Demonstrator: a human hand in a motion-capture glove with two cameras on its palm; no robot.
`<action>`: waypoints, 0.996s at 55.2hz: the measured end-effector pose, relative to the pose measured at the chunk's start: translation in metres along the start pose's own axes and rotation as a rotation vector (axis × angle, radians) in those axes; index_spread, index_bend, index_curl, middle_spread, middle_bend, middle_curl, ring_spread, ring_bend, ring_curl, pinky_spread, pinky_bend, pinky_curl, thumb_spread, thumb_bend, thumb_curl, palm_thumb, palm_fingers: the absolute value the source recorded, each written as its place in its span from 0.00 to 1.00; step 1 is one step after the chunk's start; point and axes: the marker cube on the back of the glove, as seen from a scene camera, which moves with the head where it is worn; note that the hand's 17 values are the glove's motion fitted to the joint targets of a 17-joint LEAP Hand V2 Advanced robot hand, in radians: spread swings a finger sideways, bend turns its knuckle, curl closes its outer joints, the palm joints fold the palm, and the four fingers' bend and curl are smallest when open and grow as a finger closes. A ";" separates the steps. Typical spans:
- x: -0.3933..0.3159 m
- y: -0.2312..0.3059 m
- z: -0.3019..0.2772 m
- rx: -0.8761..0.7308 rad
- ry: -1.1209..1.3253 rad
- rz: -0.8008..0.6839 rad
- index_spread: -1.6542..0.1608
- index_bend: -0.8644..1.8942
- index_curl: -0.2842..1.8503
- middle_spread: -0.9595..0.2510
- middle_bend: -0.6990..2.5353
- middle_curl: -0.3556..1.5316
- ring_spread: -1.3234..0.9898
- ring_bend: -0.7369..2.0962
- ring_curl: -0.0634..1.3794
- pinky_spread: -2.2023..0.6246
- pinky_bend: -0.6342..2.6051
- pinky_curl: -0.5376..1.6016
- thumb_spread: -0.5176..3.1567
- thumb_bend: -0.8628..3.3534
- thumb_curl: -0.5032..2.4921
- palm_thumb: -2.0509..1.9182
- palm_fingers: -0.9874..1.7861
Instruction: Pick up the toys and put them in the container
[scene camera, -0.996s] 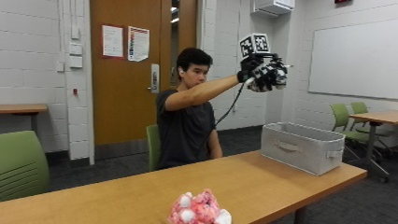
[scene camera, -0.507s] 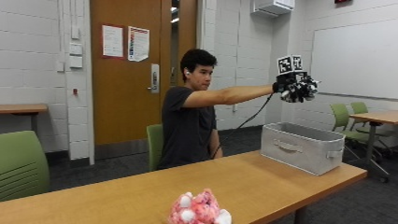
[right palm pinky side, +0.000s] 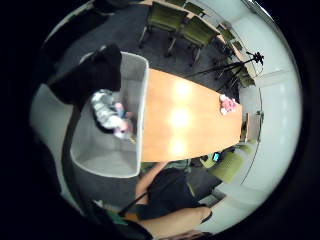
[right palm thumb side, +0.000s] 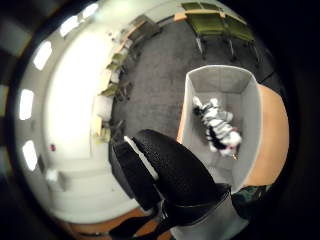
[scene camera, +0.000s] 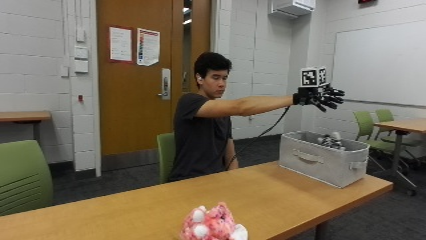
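**Toys: one in the container, one left on the counter**

Pink-and-white plush toy (scene camera: 214, 226) sits at the near edge of the counter (scene camera: 266, 195), toward its left end, well apart from everything else. Nothing touches it. In the little-finger palm view the same toy shows as a small pink shape far down the counter.

Person seated behind the counter at its middle, right arm stretched out level toward the right end.

Grey fabric container (scene camera: 322, 160) stands on the right end of the counter, near the corner, open side up. A black-and-white striped plush (right palm thumb side: 219, 127) lies inside on its floor, against no wall that can be made out; both palm views look straight down into the bin.

Right hand (scene camera: 321, 96) hangs high above the container, fingers spread and holding nothing. Judgement: the height and the splayed fingers fit a drop just completed over the open bin, so the striped plush counts as delivered.

Remaining work, as judged: the pink toy, which calls for a reach across to the counter's far left.
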 end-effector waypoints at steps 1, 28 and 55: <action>-0.011 0.007 0.000 0.000 0.003 -0.010 0.79 0.33 0.15 0.77 0.28 0.51 0.54 0.62 0.26 0.74 0.67 0.46 0.44 0.17 0.30 0.47 0.26; 0.200 0.023 -0.055 0.081 0.209 -0.020 0.73 0.38 0.24 0.72 0.28 0.46 0.51 0.49 0.18 0.76 0.55 0.39 0.41 0.18 0.23 0.48 0.35; 0.488 0.022 -0.076 0.073 0.233 0.116 0.71 0.38 0.26 0.66 0.29 0.45 0.47 0.48 0.19 0.77 0.52 0.39 0.39 0.18 0.22 0.48 0.36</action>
